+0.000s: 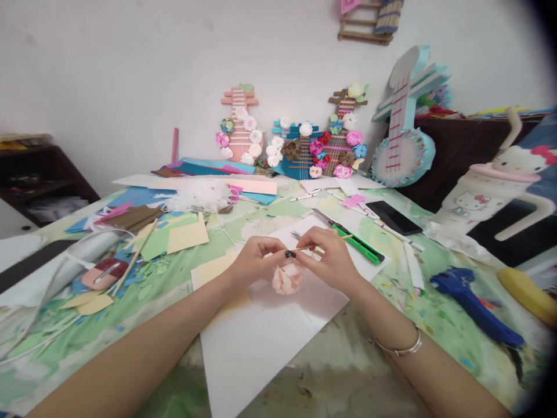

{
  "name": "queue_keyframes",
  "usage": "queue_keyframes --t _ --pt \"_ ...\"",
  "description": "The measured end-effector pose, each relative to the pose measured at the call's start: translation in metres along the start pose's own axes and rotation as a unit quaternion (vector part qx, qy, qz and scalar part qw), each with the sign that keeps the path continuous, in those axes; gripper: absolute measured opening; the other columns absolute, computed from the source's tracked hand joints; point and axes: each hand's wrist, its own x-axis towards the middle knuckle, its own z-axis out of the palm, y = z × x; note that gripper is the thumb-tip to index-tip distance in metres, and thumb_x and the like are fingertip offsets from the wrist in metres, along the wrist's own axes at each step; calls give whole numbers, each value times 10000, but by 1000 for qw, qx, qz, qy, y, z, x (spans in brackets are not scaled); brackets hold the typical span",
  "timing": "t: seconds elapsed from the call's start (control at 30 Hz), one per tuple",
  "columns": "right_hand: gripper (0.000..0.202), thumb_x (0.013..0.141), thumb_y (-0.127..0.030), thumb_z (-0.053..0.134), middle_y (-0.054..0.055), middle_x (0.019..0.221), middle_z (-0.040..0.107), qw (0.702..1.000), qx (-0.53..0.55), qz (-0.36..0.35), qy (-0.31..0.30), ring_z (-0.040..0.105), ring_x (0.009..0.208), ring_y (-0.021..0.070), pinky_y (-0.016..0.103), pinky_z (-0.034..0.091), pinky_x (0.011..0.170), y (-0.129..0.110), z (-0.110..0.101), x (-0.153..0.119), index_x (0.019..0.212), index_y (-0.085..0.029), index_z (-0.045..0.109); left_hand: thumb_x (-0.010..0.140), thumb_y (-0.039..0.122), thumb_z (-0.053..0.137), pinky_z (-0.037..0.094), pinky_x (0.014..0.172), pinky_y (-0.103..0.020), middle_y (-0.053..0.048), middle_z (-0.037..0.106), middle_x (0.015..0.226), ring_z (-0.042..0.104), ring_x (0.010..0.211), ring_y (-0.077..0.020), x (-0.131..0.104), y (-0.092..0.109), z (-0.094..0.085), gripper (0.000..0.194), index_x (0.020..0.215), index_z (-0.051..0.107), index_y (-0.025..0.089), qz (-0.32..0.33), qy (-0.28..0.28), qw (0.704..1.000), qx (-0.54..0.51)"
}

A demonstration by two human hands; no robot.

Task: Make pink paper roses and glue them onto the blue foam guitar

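Both hands meet over a white sheet (261, 360) at the middle of the table. My left hand (257, 261) is closed, its fingers pinching the upper edge of a pale pink paper flower (288, 278). My right hand (328, 255) is closed too, with a thin wooden stick (347, 236) between its fingers, close against the flower. A small dark spot shows where the thumbs come together. Just behind my right hand lie a green utility knife (359, 244) and the metal tips of what may be scissors (296, 234).
Paper scraps and cut leaves (152, 270) cover the left. A blue glue gun (476, 305), a yellow object (526, 295), a phone (394, 217) and a Hello Kitty tumbler (472, 200) stand or lie at right. Flower-decorated paper instruments (241, 139) lean against the wall.
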Motion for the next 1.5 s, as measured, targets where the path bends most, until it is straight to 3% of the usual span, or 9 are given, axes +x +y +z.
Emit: queue_keyframes --t 0.23,0.63,0.93,1.13,1.3,1.5 --pt "159 809 -281 568 -7 676 581 999 -37 -11 -39 481 612 111 295 245 666 1 -3 1 701 -169 536 770 297 604 421 637 -210 -38 651 677 556 648 -116 -1 3 -2 209 691 664 114 49 14 992 115" --pt "114 778 -257 601 -7 717 576 999 -24 -20 -33 491 670 123 306 262 703 2 -4 1 717 -177 547 719 223 595 442 650 -242 -53 645 684 575 643 -133 -4 9 -2 111 674 640 132 132 26 978 159" --pt "119 782 -271 611 0 728 576 998 -27 -52 -28 506 719 140 317 249 718 1 -4 0 733 -177 559 732 227 600 436 650 -255 -52 628 658 570 632 -135 -5 10 -2 114 665 615 137 158 13 971 178" --pt "162 838 -283 552 -9 681 578 998 -30 -57 -19 490 643 115 320 238 715 0 -5 0 717 -175 560 739 245 598 427 638 -255 -50 625 642 560 616 -132 -5 9 -1 134 650 607 146 177 42 964 195" --pt "206 845 -303 552 -27 645 578 999 -20 -29 -30 467 595 94 307 240 698 1 -3 0 683 -178 572 729 214 583 429 658 -256 -49 632 656 570 645 -139 -5 8 -1 95 682 638 153 181 42 960 211" --pt "250 845 -329 536 -22 605 571 1000 -9 7 -28 446 552 93 292 273 679 2 -2 1 648 -177 569 724 262 631 435 664 -243 -35 637 645 578 642 -136 -5 5 0 112 697 676 163 141 28 970 197"
